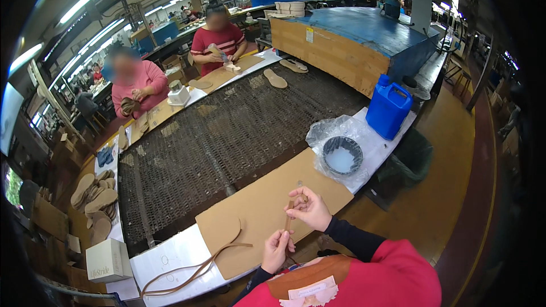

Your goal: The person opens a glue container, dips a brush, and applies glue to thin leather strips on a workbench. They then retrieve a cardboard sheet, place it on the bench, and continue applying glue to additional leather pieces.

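My left hand (pixel 276 250) and my right hand (pixel 310 209) pinch a short brown strap (pixel 288 223) between them, the right hand higher up and the left at its lower end. Both hands are in front of my body, over the near edge of a brown cardboard sheet (pixel 250 239). Left of them, several long thin brown straps (pixel 199 272) lie loose across the cardboard and white paper. A bowl (pixel 341 156) lined with clear plastic, holding whitish liquid, stands beyond my right hand.
A dark mesh conveyor (pixel 227 131) runs past the cardboard, carrying shoe soles (pixel 275 78). On the right stands a blue jug (pixel 389 108). Piled soles (pixel 101 202) and a white box (pixel 108 260) are at the left. Two co-workers (pixel 139 88) handle shoe parts across the belt.
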`<state>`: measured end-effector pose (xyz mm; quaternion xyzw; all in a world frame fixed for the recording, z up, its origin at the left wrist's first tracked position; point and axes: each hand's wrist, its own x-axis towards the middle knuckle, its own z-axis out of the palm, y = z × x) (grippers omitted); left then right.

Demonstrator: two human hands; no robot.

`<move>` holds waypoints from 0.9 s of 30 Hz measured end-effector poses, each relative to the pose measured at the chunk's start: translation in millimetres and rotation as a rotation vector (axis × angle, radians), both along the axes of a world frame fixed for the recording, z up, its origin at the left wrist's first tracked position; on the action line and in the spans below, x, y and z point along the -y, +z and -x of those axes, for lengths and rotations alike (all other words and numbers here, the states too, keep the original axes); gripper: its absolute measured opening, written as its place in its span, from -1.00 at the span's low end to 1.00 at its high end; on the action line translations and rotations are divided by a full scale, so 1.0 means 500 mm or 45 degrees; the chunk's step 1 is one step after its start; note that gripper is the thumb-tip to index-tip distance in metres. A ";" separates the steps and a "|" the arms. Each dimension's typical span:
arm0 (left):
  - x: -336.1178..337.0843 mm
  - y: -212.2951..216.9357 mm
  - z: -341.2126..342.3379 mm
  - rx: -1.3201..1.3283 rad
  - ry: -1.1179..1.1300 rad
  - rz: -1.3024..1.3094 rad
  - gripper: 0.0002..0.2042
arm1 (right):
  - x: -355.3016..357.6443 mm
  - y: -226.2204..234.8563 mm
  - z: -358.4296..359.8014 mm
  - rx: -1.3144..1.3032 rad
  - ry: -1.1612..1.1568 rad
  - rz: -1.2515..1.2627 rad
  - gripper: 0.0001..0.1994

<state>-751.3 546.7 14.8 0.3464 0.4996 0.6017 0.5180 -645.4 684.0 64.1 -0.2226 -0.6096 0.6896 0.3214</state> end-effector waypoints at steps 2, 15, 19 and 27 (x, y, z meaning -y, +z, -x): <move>-0.003 -0.003 0.001 -0.040 0.035 0.010 -0.76 | -0.024 0.008 0.005 0.047 -0.002 -0.095 -0.67; -0.027 -0.049 -0.072 -0.237 0.150 0.219 -0.76 | -0.172 0.014 -0.022 0.071 0.286 -0.146 -0.76; -0.037 -0.049 -0.105 -0.182 0.311 0.244 -0.76 | -0.192 -0.048 -0.004 0.063 0.373 -0.173 -0.81; -0.050 -0.087 -0.186 -0.118 0.649 0.363 -0.79 | -0.236 -0.202 0.000 0.264 0.272 -0.575 -0.79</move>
